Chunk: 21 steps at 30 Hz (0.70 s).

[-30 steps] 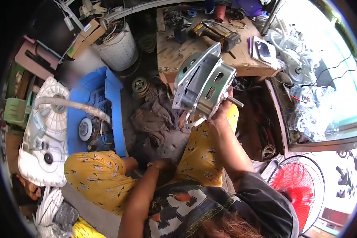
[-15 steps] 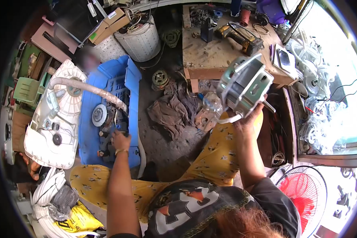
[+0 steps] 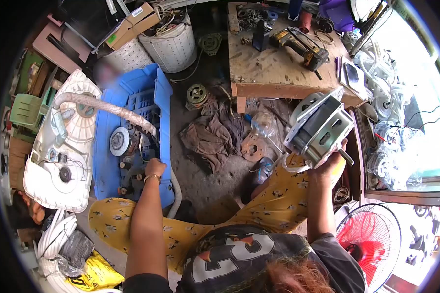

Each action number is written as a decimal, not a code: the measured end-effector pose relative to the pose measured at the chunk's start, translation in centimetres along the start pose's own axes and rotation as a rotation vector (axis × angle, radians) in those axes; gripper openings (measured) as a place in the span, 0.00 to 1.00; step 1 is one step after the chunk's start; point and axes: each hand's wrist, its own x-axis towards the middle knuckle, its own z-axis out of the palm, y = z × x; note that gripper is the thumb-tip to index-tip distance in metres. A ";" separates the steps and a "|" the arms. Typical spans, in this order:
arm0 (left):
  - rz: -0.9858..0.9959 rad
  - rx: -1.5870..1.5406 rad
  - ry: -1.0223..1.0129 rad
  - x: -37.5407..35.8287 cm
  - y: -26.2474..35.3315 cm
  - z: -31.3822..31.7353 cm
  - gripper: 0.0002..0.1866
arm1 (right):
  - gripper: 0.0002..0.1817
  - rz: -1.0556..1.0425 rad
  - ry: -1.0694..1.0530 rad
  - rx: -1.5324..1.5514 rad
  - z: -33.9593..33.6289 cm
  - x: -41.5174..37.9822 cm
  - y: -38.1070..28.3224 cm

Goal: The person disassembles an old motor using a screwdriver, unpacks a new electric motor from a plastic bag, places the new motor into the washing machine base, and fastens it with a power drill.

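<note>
My right hand [image 3: 330, 163] holds up a grey metal motor [image 3: 319, 128] with a slotted housing and a short shaft, to the right above my yellow-patterned knee. My left hand [image 3: 154, 168] reaches down to the blue plastic washing-machine base [image 3: 146, 88] lying on the floor; its fingers rest on the parts at the base's near right edge, close to a round pulley [image 3: 117, 141] and a grey hose [image 3: 175, 195]. Whether the fingers grip anything is hidden.
A wooden workbench [image 3: 274, 73] with a yellow drill [image 3: 300, 46] stands ahead. On the floor lie a brown rag [image 3: 210, 139], a round metal flange [image 3: 252, 147] and a small motor [image 3: 196, 95]. A white tub part [image 3: 58, 146] lies left, a red fan [image 3: 366, 237] right.
My right hand has lowered the motor and swung it to the right. My left hand came up from between my knees to the blue base and has settled at its near edge.
</note>
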 end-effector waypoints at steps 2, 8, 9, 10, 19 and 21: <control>-0.036 0.048 -0.010 0.7 -0.1 0.8 0.12 | 0.37 0.041 0.001 0.032 -0.3 0.1 -0.1; -0.063 0.081 -0.020 3.6 0.3 1.9 0.14 | 0.34 0.058 -0.214 0.081 -2.1 0.2 -0.9; -0.071 0.092 -0.024 3.8 0.5 2.0 0.14 | 0.34 0.087 -0.219 0.099 -2.3 0.1 -1.1; -0.057 0.104 -0.049 3.5 1.4 1.5 0.13 | 0.35 0.092 -0.166 0.070 -2.6 0.1 -1.5; 0.157 -0.537 -0.260 11.5 14.8 2.0 0.13 | 0.34 0.044 -0.010 -0.013 -3.6 1.0 -1.0; 0.172 -0.088 -0.433 8.3 20.8 -4.1 0.12 | 0.34 0.090 -0.012 0.006 -2.8 1.2 -0.9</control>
